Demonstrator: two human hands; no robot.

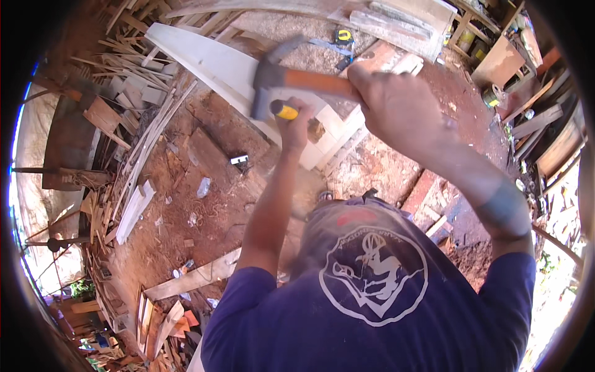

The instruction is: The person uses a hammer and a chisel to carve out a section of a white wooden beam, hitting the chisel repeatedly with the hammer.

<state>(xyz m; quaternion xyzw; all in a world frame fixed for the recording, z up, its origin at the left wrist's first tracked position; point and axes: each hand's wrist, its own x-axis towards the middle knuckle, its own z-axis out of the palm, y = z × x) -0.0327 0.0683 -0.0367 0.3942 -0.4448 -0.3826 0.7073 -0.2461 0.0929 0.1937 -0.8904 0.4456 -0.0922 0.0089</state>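
My right hand is closed around the wooden handle of a claw hammer, raised and blurred by motion. Its head is just above and beside my left hand, which grips a chisel with a yellow and black handle. The chisel's blade is hidden below my fingers. Under my left hand lies a pale wooden workpiece, with a dark, rough-edged recess showing right beside the hand. A long, pale, tapering board stretches from there toward the far left.
A yellow and black tape measure rests beyond the workpiece among sawdust. Offcuts and thin strips are heaped on the left. On the near left a plank lies on the reddish dirt floor. More scrap timber leans at the right.
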